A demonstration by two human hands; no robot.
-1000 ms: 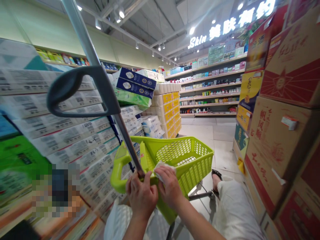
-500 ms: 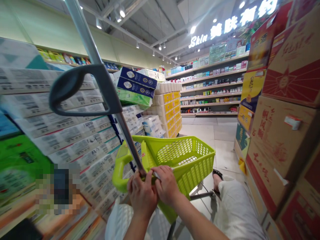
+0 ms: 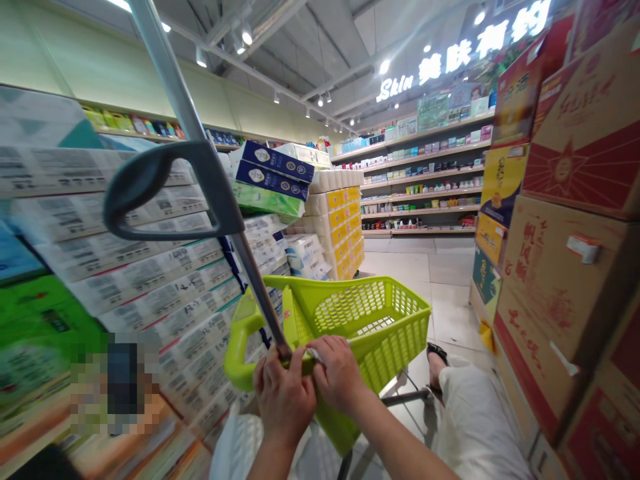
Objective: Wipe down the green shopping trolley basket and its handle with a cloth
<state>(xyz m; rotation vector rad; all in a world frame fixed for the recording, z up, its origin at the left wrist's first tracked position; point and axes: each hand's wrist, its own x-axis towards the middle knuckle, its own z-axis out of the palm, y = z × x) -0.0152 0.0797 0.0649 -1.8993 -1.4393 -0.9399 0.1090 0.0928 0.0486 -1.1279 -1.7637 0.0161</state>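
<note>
A lime-green shopping cart (image 3: pixel 380 353) stands in front of me, its basket bare inside. My left hand (image 3: pixel 286 393) is closed around the cart's handle bar, at the low end of a metal pole. This pole (image 3: pixel 260 293), fitted with a dark grey loop handle (image 3: pixel 165 230), leans up to the left like a crutch. Close beside it, my right hand (image 3: pixel 339 370) is wrapped over the same bar. Something small and whitish shows by its fingers, too little to name. The palms and the pole's lower tip are hidden.
Stacked paper packs (image 3: pixel 145 267) line the left side, with yellow-and-white packs (image 3: pixel 345 227) farther on. Cardboard cartons (image 3: pixel 560 273) rise along the right. Shelves of small goods (image 3: pixel 425 177) stand at the back beyond a tiled floor (image 3: pixel 445 293). My sandalled foot (image 3: pixel 437 363) shows right.
The view has shifted slightly, so the pole's loop handle and the left-hand packs sit a little lower. Both hands keep their hold on the cart's handle.
</note>
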